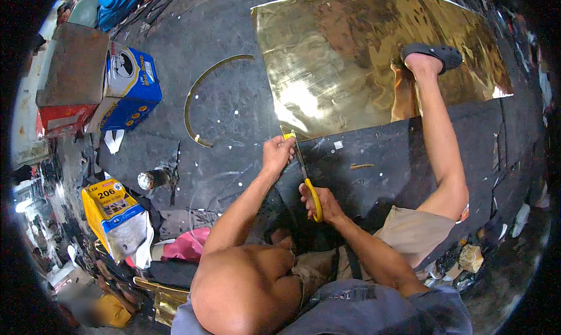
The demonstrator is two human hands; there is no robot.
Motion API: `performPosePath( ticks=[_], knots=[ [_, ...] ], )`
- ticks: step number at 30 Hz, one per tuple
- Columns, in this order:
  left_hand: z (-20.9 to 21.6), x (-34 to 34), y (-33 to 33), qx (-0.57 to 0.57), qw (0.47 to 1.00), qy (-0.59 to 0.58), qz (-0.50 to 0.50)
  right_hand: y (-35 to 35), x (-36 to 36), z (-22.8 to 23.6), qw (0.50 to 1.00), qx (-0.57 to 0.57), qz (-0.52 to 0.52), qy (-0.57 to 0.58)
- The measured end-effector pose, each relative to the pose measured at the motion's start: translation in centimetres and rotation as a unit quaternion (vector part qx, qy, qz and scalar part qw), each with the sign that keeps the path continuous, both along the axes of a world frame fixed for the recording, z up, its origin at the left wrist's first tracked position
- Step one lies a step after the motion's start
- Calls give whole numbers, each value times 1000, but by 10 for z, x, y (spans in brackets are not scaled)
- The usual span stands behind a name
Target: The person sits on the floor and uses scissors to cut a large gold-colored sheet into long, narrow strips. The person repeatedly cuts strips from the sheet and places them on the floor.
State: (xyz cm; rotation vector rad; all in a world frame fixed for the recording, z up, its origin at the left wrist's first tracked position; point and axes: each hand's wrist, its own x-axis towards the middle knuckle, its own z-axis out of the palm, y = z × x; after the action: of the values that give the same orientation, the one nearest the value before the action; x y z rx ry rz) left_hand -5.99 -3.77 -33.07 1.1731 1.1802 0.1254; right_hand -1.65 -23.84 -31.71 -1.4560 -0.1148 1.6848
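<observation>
My right hand [320, 203] is wrapped around the yellow handles of a pair of snips [315, 198], whose dark blades point forward. Their tip lies beside my left hand [278, 153], which is closed, thumb and fingers pinching a small yellow-gold strip [288, 136]. Just beyond it is the near left corner of a large shiny gold sheet [333, 54], flat on the dark floor. Whether the strip is joined to the sheet I cannot tell. My right foot, in a dark clog [444, 56], stands on the sheet. The blades look nearly closed.
Left of the sheet lies a curved gold strip [188, 104]. Farther left stand a blue and white box [134, 84] and a yellow and blue package [111, 206], with a metallic cylinder [153, 179] between them. White scraps [338, 144] and a thin gold offcut [362, 166] dot the dark floor.
</observation>
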Motion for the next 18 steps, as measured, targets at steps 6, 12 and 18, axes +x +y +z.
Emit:
performPosePath(
  ticks=[6, 12, 18],
  knots=[
    [-5, -8, -5, -73, 996, -7, 45, -2, -3, 4, 999, -25, -12, 42],
    [6, -7, 6, -48, 995, 24, 81, 17, 8, 19, 995, -90, 13, 30],
    [5, 14, 33, 59, 994, 58, 68, 16, 9, 24, 996, -75, 26, 35]
  ],
)
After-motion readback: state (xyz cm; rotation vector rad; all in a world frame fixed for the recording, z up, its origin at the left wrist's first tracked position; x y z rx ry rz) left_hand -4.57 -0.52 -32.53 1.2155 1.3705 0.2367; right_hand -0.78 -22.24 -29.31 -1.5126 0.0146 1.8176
